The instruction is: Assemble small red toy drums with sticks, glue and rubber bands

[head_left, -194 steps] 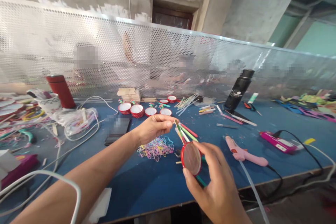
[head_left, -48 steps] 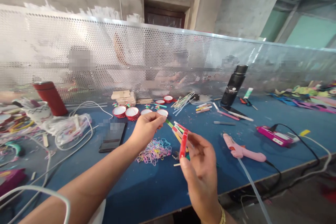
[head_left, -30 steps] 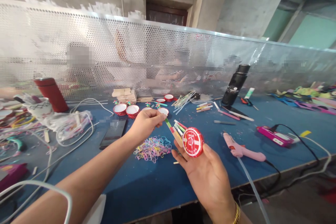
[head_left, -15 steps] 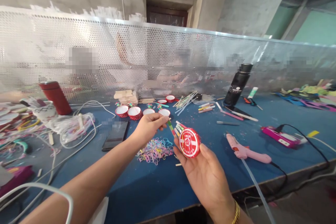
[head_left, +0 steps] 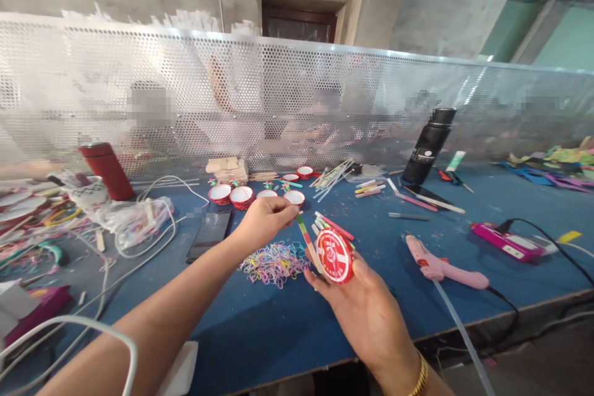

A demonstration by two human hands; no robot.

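Cradling a red disc (head_left: 334,255) in the right hand (head_left: 366,315), closing thumb and fingertips around its rim and facing its printed red-and-white side toward the camera. Pinching the top end of a striped stick (head_left: 304,234) with the left hand (head_left: 264,223), shut on it between thumb and forefinger, and slanting it down behind the disc's left edge; whether fixed to the disc, impossible to tell. Holding both hands above the blue table (head_left: 260,322), the left just beyond and to the left of the right. Hovering over a heap of pastel rubber bands (head_left: 273,262), just below the left hand. Working with a pink glue gun (head_left: 440,267) lying right of the right hand, near but apart, loose coloured sticks (head_left: 335,227) just past the disc, a row of red-rimmed cups (head_left: 242,197) beyond the left hand, and a dark phone (head_left: 210,234) off to that hand's left.
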